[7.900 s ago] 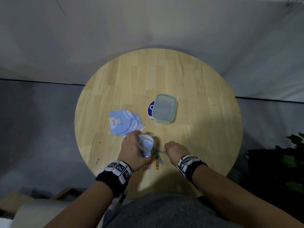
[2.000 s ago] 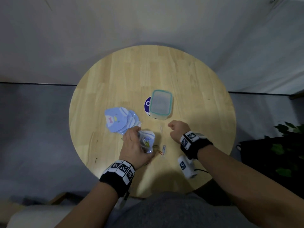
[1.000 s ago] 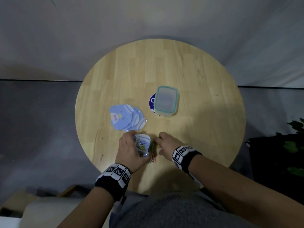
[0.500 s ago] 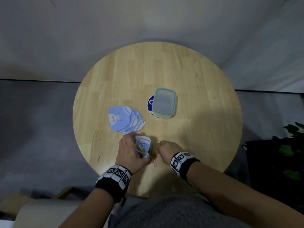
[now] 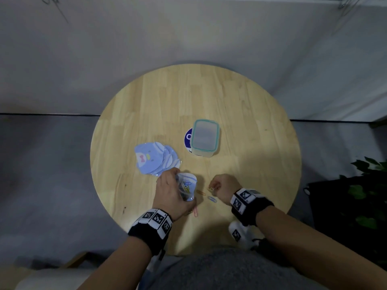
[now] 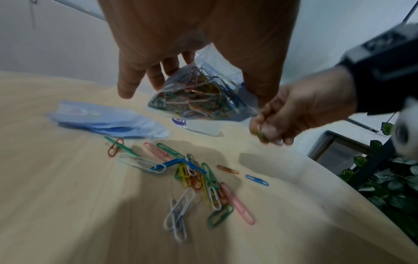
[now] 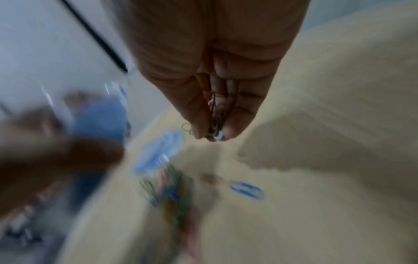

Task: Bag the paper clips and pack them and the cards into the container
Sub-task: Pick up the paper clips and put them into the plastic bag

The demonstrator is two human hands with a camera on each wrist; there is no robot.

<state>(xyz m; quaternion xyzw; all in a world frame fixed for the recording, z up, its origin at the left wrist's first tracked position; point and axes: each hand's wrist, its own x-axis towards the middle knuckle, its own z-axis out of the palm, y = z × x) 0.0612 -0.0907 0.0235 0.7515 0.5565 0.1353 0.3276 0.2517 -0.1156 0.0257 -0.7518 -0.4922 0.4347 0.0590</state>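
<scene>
My left hand holds a small clear bag part-filled with coloured paper clips, lifted just above the table. To its right, my right hand pinches a few paper clips between thumb and fingers. Several loose clips lie on the wood under the left hand; a blue one and a pink one show in the head view. A fan of blue penguin cards lies left of centre. The lidded clear container with a teal rim sits at the middle.
The round wooden table has bare wood at the back and right. A blue round card pokes out from under the container. A dark plant stands off the table to the right. My lap is at the near edge.
My right hand has moved right, away from the bag, and now pinches clips off the table. The left hand still holds the bag in about the same place.
</scene>
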